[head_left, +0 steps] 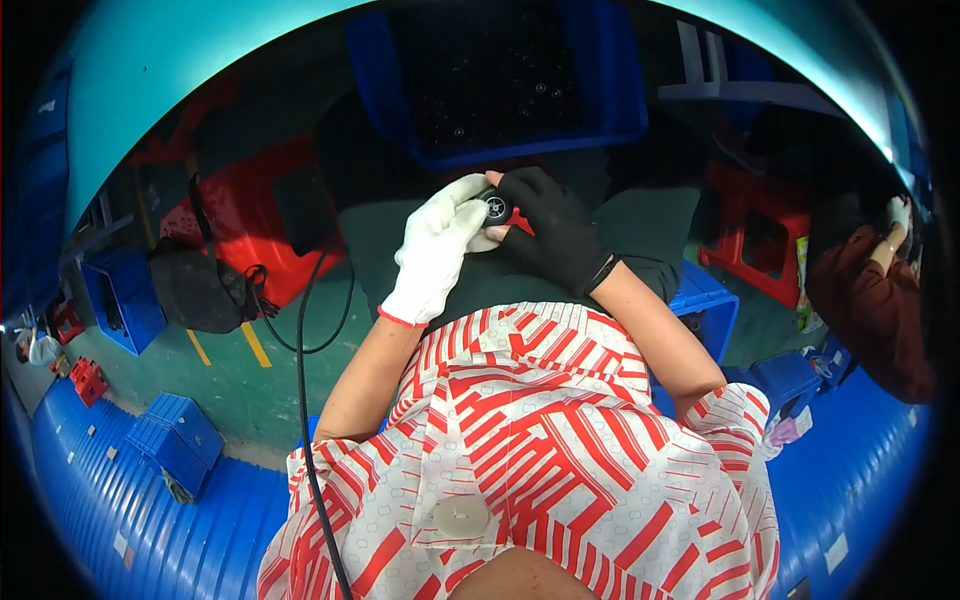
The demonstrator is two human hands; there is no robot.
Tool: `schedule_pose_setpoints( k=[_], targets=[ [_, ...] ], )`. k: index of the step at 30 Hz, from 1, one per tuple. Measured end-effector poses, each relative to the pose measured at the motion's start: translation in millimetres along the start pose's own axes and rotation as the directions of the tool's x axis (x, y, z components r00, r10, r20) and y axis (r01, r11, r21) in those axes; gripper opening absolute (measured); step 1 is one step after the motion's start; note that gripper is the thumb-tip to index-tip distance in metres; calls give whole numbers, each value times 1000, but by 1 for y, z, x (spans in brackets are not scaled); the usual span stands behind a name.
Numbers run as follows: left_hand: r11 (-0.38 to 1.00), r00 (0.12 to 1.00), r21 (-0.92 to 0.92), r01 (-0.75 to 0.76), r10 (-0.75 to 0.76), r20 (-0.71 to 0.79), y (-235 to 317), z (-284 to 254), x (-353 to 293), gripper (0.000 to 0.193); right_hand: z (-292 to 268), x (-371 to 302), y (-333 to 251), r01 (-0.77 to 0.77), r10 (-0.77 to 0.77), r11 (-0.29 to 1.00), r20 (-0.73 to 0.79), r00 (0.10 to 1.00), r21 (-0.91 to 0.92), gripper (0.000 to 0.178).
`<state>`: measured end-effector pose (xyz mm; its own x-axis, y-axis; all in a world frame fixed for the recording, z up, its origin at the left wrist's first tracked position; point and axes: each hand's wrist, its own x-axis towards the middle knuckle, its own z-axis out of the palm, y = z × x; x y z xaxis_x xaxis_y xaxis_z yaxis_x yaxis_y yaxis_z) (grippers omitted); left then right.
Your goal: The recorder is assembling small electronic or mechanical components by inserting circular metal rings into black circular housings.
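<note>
Between my two hands is a small black toy wheel [495,208] with a grey spoked hub, its hub side facing up toward me. My left hand [438,240], in a white knit glove with a red cuff, is closed around the wheel's left side. My right hand [552,225] wears a black glove with bare fingertips. Its finger and thumb pinch in at the wheel's right side, above and below it. Just beyond my hands stands a blue crate [530,155] with many small black round parts inside. The underside of the wheel is hidden.
Red plastic stools stand at the left [250,205] and right [735,215]. A black bag [195,290] and a blue bin [125,300] sit at the left. A black cable [302,380] hangs beside my left arm. Another person [875,310] is at the far right.
</note>
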<state>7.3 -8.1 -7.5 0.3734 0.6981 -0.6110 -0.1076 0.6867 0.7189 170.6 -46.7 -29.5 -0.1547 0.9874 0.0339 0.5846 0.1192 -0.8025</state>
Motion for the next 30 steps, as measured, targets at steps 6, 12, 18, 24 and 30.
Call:
schedule_pose_setpoints(
  k=[6, 12, 18, 24, 30],
  targets=[
    [980, 995, 184, -78, 89, -53, 11, 0, -3, 40, -9, 1, -4, -113, 117, 948, 6, 993, 299, 48],
    [811, 921, 437, -389, 336, 196, 14, -1, -11, 63, -18, 0, -10, -523, 358, 372, 401, 843, 767, 39],
    [744, 896, 508, -434, 415, 158, 10, 5, -13, 63, -16, -4, -7, -646, 282, -127, 652, 704, 753, 43],
    [707, 885, 547, -448, 435, 163, 9, 4, -14, 64, -11, -4, -4, -644, 307, -109, 642, 703, 757, 43],
    [738, 890, 508, -444, 430, 152, 7, 4, -12, 63, -12, -4, -4, -637, 312, -110, 635, 706, 763, 42]
  ],
)
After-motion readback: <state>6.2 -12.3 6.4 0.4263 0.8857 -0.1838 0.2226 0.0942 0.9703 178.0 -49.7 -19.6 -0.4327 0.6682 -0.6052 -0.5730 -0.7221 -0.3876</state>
